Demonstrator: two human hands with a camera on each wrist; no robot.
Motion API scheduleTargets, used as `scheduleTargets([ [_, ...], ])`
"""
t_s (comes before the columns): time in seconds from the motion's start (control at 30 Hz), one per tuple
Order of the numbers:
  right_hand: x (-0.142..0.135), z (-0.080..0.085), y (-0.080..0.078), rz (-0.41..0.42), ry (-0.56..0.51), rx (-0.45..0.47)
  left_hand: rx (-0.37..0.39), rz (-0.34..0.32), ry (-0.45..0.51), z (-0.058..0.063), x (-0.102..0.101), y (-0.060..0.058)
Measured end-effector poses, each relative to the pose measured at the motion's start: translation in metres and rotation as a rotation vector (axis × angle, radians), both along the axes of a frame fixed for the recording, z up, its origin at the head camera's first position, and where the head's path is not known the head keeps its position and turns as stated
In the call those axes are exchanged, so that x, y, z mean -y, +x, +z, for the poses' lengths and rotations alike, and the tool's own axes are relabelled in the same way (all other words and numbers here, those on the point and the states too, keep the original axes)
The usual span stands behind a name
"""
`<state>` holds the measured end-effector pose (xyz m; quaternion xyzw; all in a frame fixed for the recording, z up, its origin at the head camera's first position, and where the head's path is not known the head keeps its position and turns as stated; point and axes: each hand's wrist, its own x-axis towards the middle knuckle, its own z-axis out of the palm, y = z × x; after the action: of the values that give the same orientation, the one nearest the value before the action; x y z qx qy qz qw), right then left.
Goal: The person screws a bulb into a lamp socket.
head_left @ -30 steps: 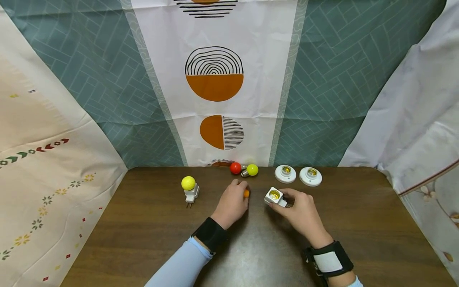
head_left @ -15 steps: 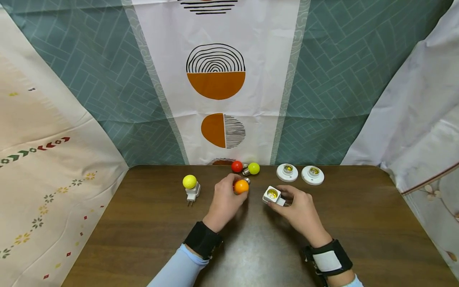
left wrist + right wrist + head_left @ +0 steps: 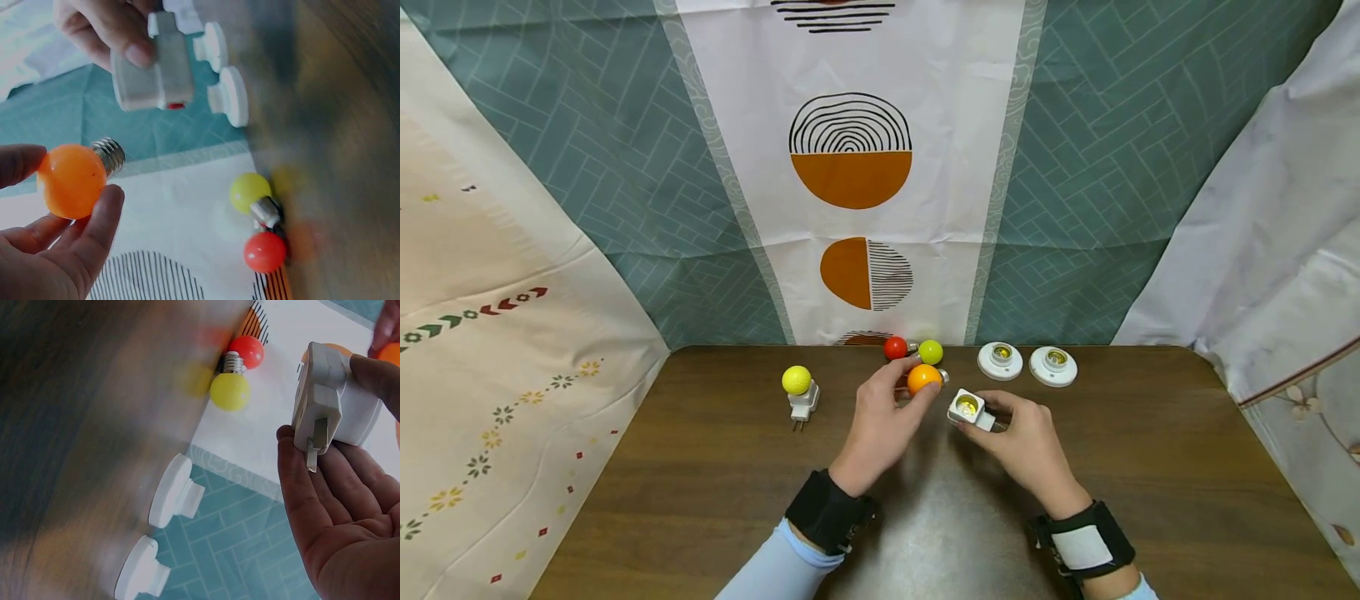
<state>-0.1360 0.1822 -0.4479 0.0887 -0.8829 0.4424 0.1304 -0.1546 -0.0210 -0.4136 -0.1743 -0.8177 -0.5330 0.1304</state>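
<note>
Watching remotely, I see right hand [image 3: 1033, 437] pinching the white socket [image 3: 970, 411]; beside it, left hand [image 3: 880, 412] pinching the orange bulb [image 3: 923, 379]; both half-closed.

Pale glare on the near tabletop [image 3: 932, 533], wrist views hazy and soft.

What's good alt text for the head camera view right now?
A person's left hand holds an orange bulb beside a white plug-in socket gripped by the right hand. Farther back on a wooden table lie a red bulb, a yellow-green bulb and two round white holders; a yellow bulb sits in a second socket at left.
</note>
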Motion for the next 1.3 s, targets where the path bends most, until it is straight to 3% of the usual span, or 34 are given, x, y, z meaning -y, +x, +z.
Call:
scheduleTargets([
  [0.53, 0.003, 0.004, -0.003, 0.004, 0.027, -0.006, 0.044, -0.11, 0.067, 0.012, -0.012, 0.009],
  [0.97, 0.008, 0.007, -0.004, 0.002, 0.026, 0.019, -0.064, -0.126, -0.033, 0.015, -0.013, 0.008],
  [1.3, 0.01, 0.001, 0.004, 0.005, 0.03, 0.025, -0.052, -0.144, -0.097, 0.01, -0.016, 0.012],
])
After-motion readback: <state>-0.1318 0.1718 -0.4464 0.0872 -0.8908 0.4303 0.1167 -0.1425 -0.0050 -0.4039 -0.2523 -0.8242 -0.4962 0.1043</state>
